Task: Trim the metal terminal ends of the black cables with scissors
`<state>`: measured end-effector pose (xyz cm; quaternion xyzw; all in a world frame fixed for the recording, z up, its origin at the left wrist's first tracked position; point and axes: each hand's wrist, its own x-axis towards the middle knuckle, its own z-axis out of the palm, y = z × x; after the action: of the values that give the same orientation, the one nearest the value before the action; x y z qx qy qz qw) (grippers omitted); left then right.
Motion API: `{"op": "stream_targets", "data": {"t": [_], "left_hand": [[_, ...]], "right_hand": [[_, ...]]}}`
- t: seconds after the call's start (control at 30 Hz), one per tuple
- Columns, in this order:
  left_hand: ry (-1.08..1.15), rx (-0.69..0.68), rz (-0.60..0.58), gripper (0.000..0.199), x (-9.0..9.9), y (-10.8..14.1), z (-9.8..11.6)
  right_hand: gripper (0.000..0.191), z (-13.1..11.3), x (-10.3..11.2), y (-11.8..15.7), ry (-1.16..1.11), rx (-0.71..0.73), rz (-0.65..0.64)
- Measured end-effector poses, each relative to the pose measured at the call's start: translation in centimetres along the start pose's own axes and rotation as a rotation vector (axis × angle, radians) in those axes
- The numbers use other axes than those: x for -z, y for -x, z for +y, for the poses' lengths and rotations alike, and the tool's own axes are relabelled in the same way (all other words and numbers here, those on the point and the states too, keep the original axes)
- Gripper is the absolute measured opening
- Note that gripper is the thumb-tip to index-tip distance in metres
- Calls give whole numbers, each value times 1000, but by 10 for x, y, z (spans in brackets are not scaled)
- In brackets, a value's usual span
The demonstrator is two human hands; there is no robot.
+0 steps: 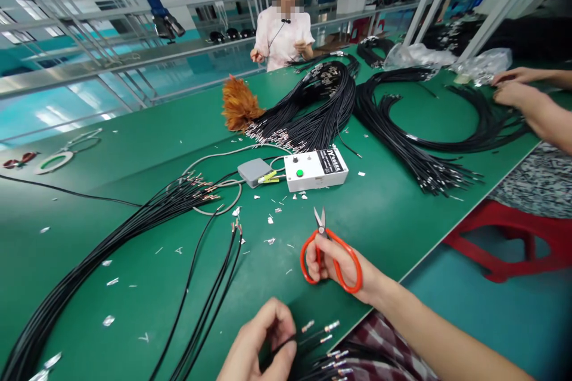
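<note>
While the left hand (251, 339) is pinching cable (283, 344), the curled right hand (333, 257) is gripping scissors (322, 231) so blades (323, 218) are facing twelve o'clock.

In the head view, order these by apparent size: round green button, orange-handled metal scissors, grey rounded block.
1. Orange-handled metal scissors, by overall span
2. Grey rounded block
3. Round green button

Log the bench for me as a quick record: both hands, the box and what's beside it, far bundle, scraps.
Left hand: pinching at least one thin black cable
Right hand: holding orange-handled metal scissors, blades slightly apart
Box: white rectangular box on green tabletop
Beside box: flat grey block, on its left
Far bundle: curved black cables beside orange-brown feather duster
Scraps: small silvery pieces, scattered across tabletop
</note>
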<state>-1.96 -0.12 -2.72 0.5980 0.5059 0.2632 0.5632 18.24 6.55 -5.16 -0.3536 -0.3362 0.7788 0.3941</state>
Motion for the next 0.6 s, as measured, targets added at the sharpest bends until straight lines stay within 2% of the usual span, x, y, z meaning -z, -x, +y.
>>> {"op": "stream_targets", "data": {"t": [0.13,0.3,0.43,0.5,0.6], "left_hand": [[96,74,92,17,3,-7,9],[274,137,255,23,5,-8,13],[215,91,225,18,2,-9,17],[175,46,210,14,-3,-9,18],[182,16,319,10,-12,-8,15]], "right_hand": [[24,7,-21,22,129,-19,-46],[21,19,-34,43,128,-205,-144],[18,7,-36,32,154,-17,79],[19,3,-39,23,106,18,100],[23,11,-45,16,-29,-8,84]]}}
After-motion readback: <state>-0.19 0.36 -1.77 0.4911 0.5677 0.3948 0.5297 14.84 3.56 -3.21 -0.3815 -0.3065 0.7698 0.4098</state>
